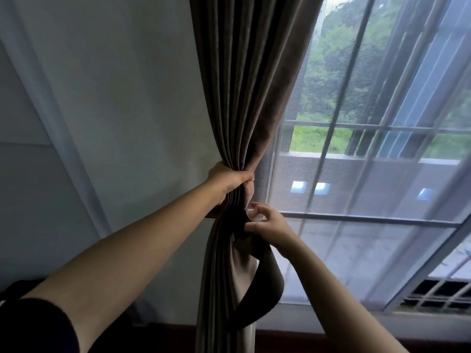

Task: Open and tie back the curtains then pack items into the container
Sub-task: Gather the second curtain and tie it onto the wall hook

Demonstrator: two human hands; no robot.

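A brown curtain [242, 85] hangs gathered into a tight bunch at the left side of the window. My left hand [229, 183] grips the bunch at its narrowest point. Just below and to the right, my right hand [267, 222] pinches the end of a dark brown tieback band [270, 284] that loops down and round the curtain. A small pale piece, perhaps a hook or fastener, shows between the right fingers.
A sheer white net curtain [356, 238] covers the window [369, 123] on the right, with greenery and a balcony wall outside. A pale wall [114, 98] is on the left. A dark sill or floor edge [293, 337] runs along the bottom.
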